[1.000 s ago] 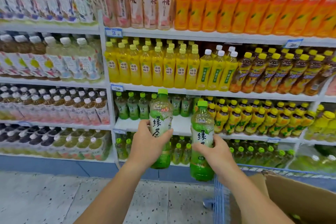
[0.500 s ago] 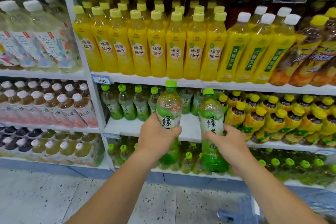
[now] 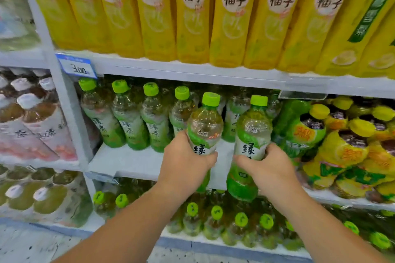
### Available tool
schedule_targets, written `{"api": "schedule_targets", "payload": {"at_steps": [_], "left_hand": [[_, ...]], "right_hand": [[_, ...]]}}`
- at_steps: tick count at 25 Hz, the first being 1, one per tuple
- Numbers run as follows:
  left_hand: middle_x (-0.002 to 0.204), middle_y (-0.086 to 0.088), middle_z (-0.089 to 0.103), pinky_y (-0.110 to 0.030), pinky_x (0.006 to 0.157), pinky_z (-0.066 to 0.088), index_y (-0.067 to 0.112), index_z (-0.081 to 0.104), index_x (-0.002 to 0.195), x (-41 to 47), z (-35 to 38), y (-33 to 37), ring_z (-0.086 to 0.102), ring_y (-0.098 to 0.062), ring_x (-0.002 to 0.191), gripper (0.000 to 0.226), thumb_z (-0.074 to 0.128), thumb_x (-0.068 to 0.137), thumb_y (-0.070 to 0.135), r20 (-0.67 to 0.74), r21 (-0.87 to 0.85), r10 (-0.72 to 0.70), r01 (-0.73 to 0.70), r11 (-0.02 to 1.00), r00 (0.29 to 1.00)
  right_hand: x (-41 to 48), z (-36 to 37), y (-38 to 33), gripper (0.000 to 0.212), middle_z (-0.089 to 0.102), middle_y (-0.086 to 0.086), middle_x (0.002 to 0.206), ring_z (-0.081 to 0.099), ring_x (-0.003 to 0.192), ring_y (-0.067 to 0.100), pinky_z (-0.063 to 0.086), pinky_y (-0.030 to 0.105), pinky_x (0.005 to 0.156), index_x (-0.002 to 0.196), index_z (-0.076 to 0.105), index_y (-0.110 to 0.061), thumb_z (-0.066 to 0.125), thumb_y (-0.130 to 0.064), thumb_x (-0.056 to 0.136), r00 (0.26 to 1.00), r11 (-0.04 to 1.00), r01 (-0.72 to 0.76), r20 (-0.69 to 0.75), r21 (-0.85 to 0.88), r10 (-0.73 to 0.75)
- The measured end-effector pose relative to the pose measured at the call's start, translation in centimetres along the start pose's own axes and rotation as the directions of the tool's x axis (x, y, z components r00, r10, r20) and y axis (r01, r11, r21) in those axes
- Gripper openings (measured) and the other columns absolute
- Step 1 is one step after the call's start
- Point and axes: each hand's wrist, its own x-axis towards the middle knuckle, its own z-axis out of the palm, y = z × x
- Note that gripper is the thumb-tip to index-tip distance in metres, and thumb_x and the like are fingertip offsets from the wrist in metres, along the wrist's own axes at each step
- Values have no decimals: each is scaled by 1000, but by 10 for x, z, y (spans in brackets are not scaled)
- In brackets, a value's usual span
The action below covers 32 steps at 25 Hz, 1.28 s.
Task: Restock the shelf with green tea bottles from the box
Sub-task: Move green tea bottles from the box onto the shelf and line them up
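Head | left hand (image 3: 186,162) fingers (image 3: 180,137) wrap left bottle (image 3: 205,121) | right hand (image 3: 269,173) fingers (image 3: 272,149) wrap right bottle (image 3: 252,126)

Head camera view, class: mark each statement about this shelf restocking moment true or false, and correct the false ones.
1. The left hand grips the first green tea bottle and the right hand grips the second green tea bottle. True.
2. Both held bottles have yellow caps. False: their caps are green.
3. The shelf above carries yellow bottles. True.
4. The green tea shelf is packed to its front edge. False: bare white shelf shows in front of the back row.
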Motion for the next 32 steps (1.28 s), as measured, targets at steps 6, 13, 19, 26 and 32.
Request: {"api": "schedule_targets", "payload": {"at_steps": [6, 13, 19, 26, 32], "left_hand": [[85, 25, 66, -1, 61, 41, 37, 59, 98, 19, 20, -23, 59, 14, 79, 40, 88, 72, 31, -73, -69, 113, -118, 991, 991], [104, 40, 63, 4, 73, 40, 46, 56, 109, 18, 42, -35, 59, 18, 96, 50, 88, 73, 33, -67, -191, 162, -172, 966, 985], [104, 32, 61, -1, 72, 44, 47, 53, 104, 13, 45, -57, 55, 17, 98, 44, 85, 75, 39, 12, -40, 93, -92, 995, 996], [108, 23, 47, -22, 93, 48, 44, 55, 111, 1, 58, -73, 56, 1, 100, 51, 88, 73, 36, -141, -11, 30, -32, 999, 990], [111, 18, 51, -2, 89, 41, 34, 64, 121, 0, 61, -90, 57, 10, 100, 47, 85, 79, 30, -94, -85, 3, -11, 996, 996]], "right_hand": [[34, 22, 18, 39, 69, -11, 82, 64, 70, 0, 45, 17, 55, 103, 61, -30, 85, -28, 72, 994, 994, 105, -39, 5, -104], [44, 33, 29, 50, 71, -21, 89, 65, 80, -10, 48, 10, 64, 108, 59, -34, 85, -24, 67, 985, 985, 168, -28, 23, -168], [40, 28, 37, 44, 74, -20, 94, 68, 85, -8, 55, 19, 77, 112, 64, -27, 84, -19, 73, 985, 986, 160, 63, 46, -162], [33, 22, 59, 50, 68, -32, 99, 59, 97, -18, 40, -5, 70, 112, 55, -36, 86, -22, 75, 977, 983, 182, 112, 16, -182], [37, 21, 79, 48, 66, -21, 116, 61, 110, -1, 47, 24, 97, 119, 56, -40, 80, -20, 82, 978, 982, 183, 113, -45, -177]]}}
